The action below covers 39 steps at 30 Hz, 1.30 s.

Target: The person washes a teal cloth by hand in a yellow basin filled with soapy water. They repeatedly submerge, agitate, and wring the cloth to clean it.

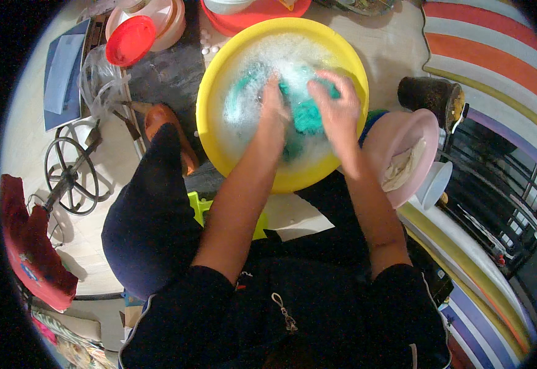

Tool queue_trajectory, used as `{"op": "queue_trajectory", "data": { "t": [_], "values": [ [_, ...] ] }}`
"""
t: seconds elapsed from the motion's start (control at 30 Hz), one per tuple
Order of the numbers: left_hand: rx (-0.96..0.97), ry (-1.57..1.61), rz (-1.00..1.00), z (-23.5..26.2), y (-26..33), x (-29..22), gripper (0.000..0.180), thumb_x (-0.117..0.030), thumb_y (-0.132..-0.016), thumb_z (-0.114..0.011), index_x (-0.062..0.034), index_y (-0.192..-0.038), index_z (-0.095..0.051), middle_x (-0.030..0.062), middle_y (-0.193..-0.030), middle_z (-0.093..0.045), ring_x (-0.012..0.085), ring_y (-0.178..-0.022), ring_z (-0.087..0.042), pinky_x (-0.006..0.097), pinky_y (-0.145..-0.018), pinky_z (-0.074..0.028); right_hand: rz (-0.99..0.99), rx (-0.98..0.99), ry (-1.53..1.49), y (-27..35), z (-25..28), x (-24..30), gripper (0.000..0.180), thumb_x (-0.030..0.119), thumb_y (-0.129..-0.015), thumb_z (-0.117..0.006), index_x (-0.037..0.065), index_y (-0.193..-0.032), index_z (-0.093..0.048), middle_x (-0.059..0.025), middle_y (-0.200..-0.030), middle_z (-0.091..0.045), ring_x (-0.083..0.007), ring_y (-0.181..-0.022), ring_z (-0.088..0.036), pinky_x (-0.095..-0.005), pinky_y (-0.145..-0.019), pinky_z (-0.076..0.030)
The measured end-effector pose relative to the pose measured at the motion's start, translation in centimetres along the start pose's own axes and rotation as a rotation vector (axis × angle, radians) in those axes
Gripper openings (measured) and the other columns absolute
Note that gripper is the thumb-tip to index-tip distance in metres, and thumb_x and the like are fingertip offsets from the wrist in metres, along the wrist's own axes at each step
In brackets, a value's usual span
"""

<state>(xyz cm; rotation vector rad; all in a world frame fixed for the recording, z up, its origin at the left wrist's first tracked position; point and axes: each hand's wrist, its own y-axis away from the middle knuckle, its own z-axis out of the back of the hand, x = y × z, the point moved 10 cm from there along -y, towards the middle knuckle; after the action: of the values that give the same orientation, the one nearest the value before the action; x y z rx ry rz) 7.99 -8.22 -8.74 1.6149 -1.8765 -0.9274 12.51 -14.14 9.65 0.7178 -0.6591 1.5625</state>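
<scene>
Both hands down in suds. Left hand (274,104) sunk to the knuckles in foam, fingers pointing toward 12 o'clock and hidden below the surface; cannot tell whether they are curled or spread. It touches the teal cloth (307,115) at the cloth's 9 o'clock side. Right hand (337,106) lies on top of the same cloth, fingers bent and loosely spread over it, pressing down rather than pinching; motion blur softens the fingertips.

Teal cloth sits wet and bunched near the middle of the yellow basin (218,72), partly under foam; more teal shows through the suds toward 9 o'clock. White foam covers most of the water, thickest toward 12 o'clock.

Basin rests on a pale floor between the person's knees, dark trousers at 6 and 8 o'clock.

Around the basin:
- 3 o'clock: pink basin (425,126) just beside it, holding a cream cloth (404,165).
- 2 o'clock: dark round pot (428,93), near the pink basin.
- 10 o'clock: red lid (130,40), well apart.
- 9 o'clock: clear plastic bag (99,79); farther out a black wire stand (71,175).
- 7 o'clock, far: red fabric (31,252).
- Right edge: striped mat (496,49).
</scene>
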Motion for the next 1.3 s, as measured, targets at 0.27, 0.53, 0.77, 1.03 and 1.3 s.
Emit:
{"op": "queue_trajectory", "data": {
  "t": [0.27, 0.53, 0.77, 1.03, 1.3],
  "values": [
    [0.137, 0.114, 0.131, -2.9, 4.2, 4.6, 0.035, -0.035, -0.089, -0.045, -0.0078, -0.111, -0.052, 0.0069, -0.105, -0.056, 0.0229, -0.098, -0.054, 0.037, -0.085, -0.044, -0.218, -0.069, -0.034, -3.2, -1.2, -5.5, 0.024, 0.017, -0.067, -0.071, 0.006, -0.085, -0.06, -0.0128, -0.094, -0.058, -0.0291, -0.094, -0.052, -0.04, -0.085, -0.04],
    [0.113, 0.031, 0.079, -2.6, 5.1, 1.9, 0.047, -0.039, -0.089, -0.048, -0.0068, -0.123, -0.044, 0.0096, -0.118, -0.05, 0.0256, -0.106, -0.05, 0.042, -0.093, -0.04, 0.116, -0.052, -0.007, 0.5, -2.8, 0.3, 0.027, 0.017, -0.069, -0.07, 0.006, -0.09, -0.058, -0.0145, -0.103, -0.06, -0.0321, -0.099, -0.054, -0.0407, -0.091, -0.04],
    [0.271, 0.183, 0.256, -5.4, 5.7, 0.6, 0.032, -0.036, -0.09, -0.049, -0.0121, -0.11, -0.053, 0.0048, -0.101, -0.057, 0.0222, -0.094, -0.054, 0.035, -0.085, -0.043, 0.383, -0.007, -0.035, 3.1, -1.9, 2.5, 0.031, 0.01, -0.066, -0.065, 0.004, -0.096, -0.06, -0.0159, -0.116, -0.056, -0.0291, -0.111, -0.051, -0.041, -0.1, -0.033],
    [0.268, 0.141, 0.165, -7.1, 7.5, 1.1, 0.048, -0.048, -0.089, -0.044, -0.0093, -0.118, -0.045, 0.0097, -0.11, -0.053, 0.0216, -0.099, -0.053, 0.036, -0.086, -0.046, 0.584, 0.238, 0.371, 0.3, -1.3, 3.3, 0.046, 0.028, -0.061, -0.075, 0.012, -0.102, -0.061, -0.0105, -0.116, -0.056, -0.0305, -0.105, -0.053, -0.0438, -0.091, -0.039],
    [0.273, 0.199, 0.43, -8.5, 9.8, 4.1, 0.045, -0.054, -0.081, -0.056, -0.0095, -0.088, -0.055, 0.0028, -0.074, -0.056, 0.0149, -0.065, -0.055, 0.027, -0.061, -0.047, 0.992, 0.503, 0.187, 5.3, 1.1, 10.0, 0.042, 0.038, -0.063, -0.074, 0.009, -0.09, -0.06, -0.0184, -0.103, -0.057, -0.0365, -0.094, -0.056, -0.0452, -0.085, -0.043]
  ]
}}
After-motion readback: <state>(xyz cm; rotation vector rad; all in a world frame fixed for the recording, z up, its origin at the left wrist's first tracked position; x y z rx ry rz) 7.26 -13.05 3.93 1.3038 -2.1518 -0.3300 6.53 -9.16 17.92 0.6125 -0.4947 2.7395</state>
